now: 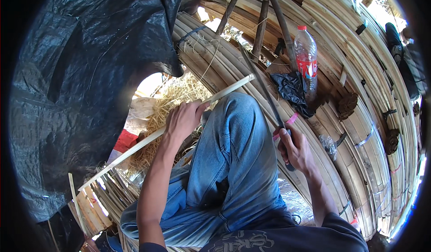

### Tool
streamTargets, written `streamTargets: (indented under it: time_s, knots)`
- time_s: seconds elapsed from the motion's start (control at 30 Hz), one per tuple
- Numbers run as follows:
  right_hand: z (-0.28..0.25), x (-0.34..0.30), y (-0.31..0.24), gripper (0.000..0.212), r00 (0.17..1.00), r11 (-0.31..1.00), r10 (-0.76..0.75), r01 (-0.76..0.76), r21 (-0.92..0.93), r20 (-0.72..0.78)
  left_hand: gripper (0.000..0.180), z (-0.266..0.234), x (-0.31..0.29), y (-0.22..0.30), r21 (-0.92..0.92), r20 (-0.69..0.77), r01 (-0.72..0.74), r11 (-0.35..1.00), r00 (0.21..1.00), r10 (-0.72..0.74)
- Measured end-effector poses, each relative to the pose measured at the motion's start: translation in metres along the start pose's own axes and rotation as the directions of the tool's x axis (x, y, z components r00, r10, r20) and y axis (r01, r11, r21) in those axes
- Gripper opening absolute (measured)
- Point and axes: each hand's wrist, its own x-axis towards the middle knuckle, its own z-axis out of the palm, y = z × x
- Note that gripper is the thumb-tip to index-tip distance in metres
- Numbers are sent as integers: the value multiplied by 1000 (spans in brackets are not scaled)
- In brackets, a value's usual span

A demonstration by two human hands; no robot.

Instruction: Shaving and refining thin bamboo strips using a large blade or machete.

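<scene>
My left hand (183,118) is closed around a long pale bamboo strip (134,148). The strip slants from the lower left up to the right, and its far end lies just above my raised knee. In my right hand (294,148) is the dark handle of a long knife (265,88), whose narrow blade points up and away. The blade's middle is near the strip's end, to its right; whether they touch I cannot tell. Both hands are on either side of my jeans-covered knee (242,117).
Bundled bamboo strips (206,50) curve across the far side and right. A plastic bottle with a red cap (306,59) stands beside a crumpled black bag (292,90). Black sheeting (90,72) hangs at left. Straw-like shavings (184,90) lie beyond my left hand. Dark poles (262,23) rise behind.
</scene>
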Motion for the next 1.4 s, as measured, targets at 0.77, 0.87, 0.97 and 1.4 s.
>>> streamTargets:
  time_s: [0.77,0.87,0.97,1.4]
  knots:
    - [-4,-3,6,48,997,995,78,-77,-58,27,36,3,-3,-4,-36,10,-20,999,1000,20]
    - [-5,-4,9,50,994,993,101,-99,-59,27,35,4,-5,-6,-30,-35,-31,999,999,30]
    - [-6,-4,7,51,995,993,94,-92,-68,26,37,1,-2,-6,18,-59,-78,997,995,79]
    - [-11,0,16,50,997,941,-44,20,-338,-64,35,5,-81,-130,-114,77,15,993,997,-6]
